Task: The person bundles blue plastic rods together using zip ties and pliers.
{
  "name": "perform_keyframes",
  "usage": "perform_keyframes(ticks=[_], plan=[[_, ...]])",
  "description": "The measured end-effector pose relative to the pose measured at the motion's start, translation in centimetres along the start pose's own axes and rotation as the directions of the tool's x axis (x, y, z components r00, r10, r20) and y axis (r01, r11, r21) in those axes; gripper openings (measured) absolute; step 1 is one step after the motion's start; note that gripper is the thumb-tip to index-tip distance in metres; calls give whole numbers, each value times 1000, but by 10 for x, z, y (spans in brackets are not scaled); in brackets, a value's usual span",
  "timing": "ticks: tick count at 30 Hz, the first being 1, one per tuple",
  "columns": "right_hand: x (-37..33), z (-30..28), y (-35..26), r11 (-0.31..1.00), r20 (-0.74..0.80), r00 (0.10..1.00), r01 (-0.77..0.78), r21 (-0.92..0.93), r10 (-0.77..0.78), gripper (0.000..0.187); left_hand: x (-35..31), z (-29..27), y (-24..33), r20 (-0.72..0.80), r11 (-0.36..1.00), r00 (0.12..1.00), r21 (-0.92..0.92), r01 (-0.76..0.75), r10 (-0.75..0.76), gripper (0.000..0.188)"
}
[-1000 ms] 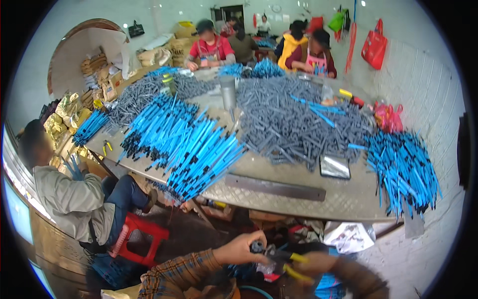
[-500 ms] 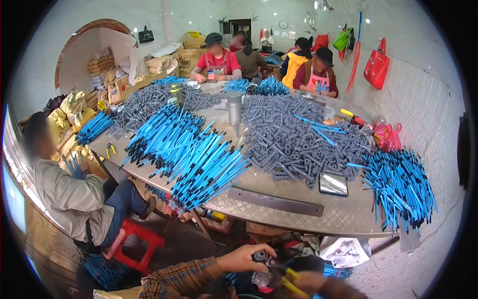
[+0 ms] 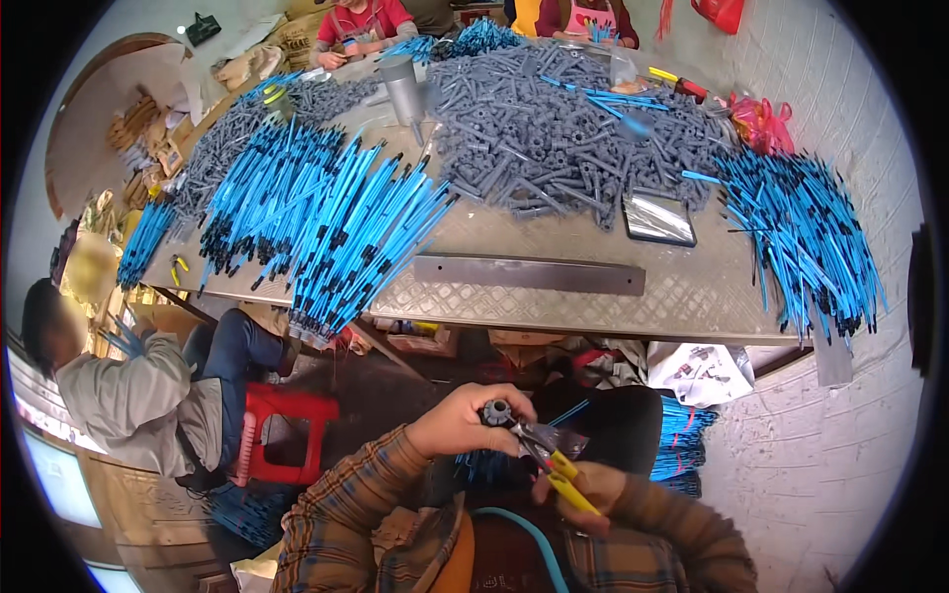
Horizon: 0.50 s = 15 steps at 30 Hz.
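Over my lap, my left hand (image 3: 457, 423) is closed around a dark grey plastic tube fitting (image 3: 496, 412), its round open end facing up. My right hand (image 3: 595, 486) grips yellow-handled pliers (image 3: 571, 492). Their metal jaws reach up to the fitting's side, by my left fingers; whether they bite on it I cannot tell. On the table (image 3: 534, 306) beyond lies a big heap of similar grey fittings (image 3: 554, 148). Thin blue rods with black ends (image 3: 346, 227) are stacked left of it, and another bundle of blue rods (image 3: 806, 237) lies at the right.
A flat metal bar (image 3: 529, 274) lies along the near table edge, with a shiny dark-rimmed tray (image 3: 659, 219) behind it. A grey cylinder (image 3: 401, 89) stands mid-table. At the left, a person (image 3: 133, 381) sits by a red stool (image 3: 282, 435). Other people work across the table.
The view has tipped downward, so the table sits higher and more of my lap and arms shows. The left hand keeps the fitting; the pliers remain in the right.
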State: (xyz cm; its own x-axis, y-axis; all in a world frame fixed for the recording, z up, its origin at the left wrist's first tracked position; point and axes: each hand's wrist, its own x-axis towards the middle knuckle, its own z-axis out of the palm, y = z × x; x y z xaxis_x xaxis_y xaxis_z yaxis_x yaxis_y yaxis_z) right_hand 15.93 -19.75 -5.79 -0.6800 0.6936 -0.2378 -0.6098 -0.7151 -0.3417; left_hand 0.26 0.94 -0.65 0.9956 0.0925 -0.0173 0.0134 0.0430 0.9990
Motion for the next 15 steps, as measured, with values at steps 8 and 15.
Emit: perform_keyframes(ticks=[8, 15], plan=[[-10, 17, -1, 830, -182, 929, 184, -527, -322, 57, -7, 9, -4, -93, 999, 995, 14, -28, 30, 42], [-22, 12, 1, 975, -207, 973, 51, -218, -97, 54, -2, 8, -1, 90, 999, 995, 17, 37, -38, 43]])
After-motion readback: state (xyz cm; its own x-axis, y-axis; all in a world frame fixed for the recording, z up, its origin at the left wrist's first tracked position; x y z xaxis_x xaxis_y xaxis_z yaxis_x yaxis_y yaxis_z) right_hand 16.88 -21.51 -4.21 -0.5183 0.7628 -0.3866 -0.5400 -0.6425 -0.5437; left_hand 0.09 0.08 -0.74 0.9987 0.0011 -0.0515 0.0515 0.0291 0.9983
